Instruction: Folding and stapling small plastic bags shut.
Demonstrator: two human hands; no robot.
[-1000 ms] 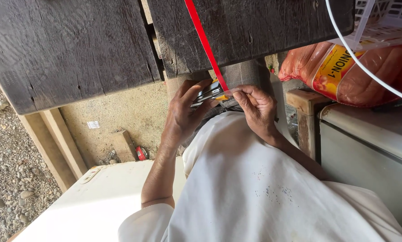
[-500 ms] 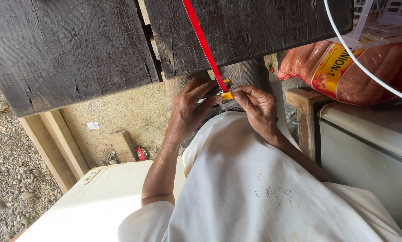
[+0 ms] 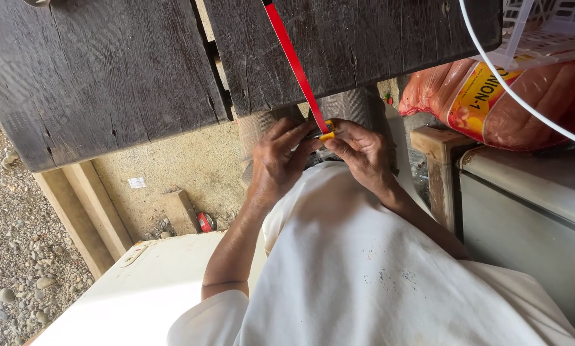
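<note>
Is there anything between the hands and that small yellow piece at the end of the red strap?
Nothing visible. The left hand and right hand both meet at the small yellow piece, fingertips touching it, where the red strap comes down over the dark wooden planks.

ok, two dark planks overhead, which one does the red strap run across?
The right plank. The red strap crosses it diagonally down to both hands, left hand and right hand. The left plank has no strap.
</note>
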